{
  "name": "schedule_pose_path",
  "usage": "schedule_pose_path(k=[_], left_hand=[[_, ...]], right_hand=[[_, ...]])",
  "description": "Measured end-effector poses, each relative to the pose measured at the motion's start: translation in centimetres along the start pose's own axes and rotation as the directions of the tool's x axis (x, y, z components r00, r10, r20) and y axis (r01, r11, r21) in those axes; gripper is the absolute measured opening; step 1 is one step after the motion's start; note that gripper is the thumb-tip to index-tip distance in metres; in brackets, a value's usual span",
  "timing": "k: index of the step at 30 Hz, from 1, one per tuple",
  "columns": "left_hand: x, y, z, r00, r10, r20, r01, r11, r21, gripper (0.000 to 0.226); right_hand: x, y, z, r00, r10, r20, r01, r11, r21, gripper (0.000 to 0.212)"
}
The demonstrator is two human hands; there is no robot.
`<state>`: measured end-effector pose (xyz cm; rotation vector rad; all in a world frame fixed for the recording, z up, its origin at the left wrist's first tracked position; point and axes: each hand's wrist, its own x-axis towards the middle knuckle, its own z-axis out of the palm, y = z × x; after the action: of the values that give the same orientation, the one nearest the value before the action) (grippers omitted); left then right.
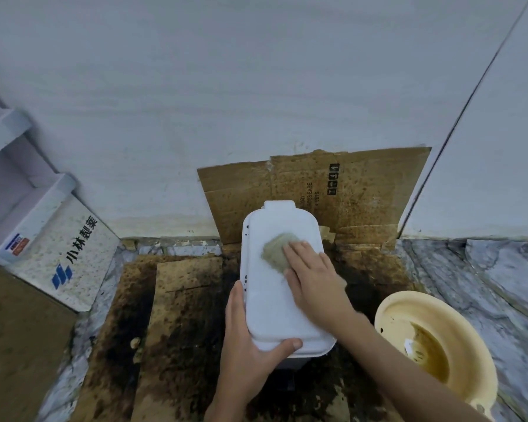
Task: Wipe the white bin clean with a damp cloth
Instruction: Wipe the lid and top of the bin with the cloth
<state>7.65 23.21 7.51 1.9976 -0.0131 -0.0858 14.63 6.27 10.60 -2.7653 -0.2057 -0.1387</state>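
A white bin [275, 303] with a closed lid stands on stained cardboard in the middle of the view. My left hand [247, 339] grips its near left corner, thumb on top of the lid. My right hand [311, 278] lies flat on the lid and presses a grey-green damp cloth [276, 249] against the lid's far half. Part of the cloth is hidden under my fingers. A few dark specks dot the lid's left rim.
A cream basin [439, 345] with brownish water sits on the floor to the right. Soiled cardboard [348, 193] leans against the wall behind the bin, and more lies flat under it. A white printed box [61, 257] stands at the left.
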Motion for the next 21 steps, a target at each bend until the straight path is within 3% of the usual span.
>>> schedule_pose_path(k=[5, 9, 13, 17, 21], left_hand=[[0.3, 0.1, -0.3, 0.999, 0.004, 0.037, -0.005, 0.999, 0.035, 0.14], [0.4, 0.8, -0.9, 0.993, 0.09, 0.075, -0.102, 0.979, 0.175, 0.13], [1.3, 2.2, -0.2, 0.956, 0.261, 0.138, -0.295, 0.848, 0.44, 0.107], [2.0, 3.4, 1.1, 0.95, 0.228, 0.212, -0.311, 0.718, 0.623, 0.098], [2.0, 3.2, 1.1, 0.957, 0.211, 0.199, -0.29, 0.68, 0.674, 0.1]], right_hand=[[7.2, 3.6, 0.0, 0.995, 0.09, -0.042, -0.079, 0.972, 0.22, 0.048], [7.5, 4.5, -1.2, 0.955, 0.293, -0.035, -0.241, 0.842, 0.483, 0.047], [3.3, 4.8, -1.9, 0.899, 0.438, 0.011, -0.354, 0.711, 0.608, 0.047], [-2.7, 4.8, -0.8, 0.857, 0.514, 0.038, -0.401, 0.619, 0.675, 0.043], [-9.6, 2.4, 0.4, 0.875, 0.476, -0.086, -0.301, 0.675, 0.674, 0.036]])
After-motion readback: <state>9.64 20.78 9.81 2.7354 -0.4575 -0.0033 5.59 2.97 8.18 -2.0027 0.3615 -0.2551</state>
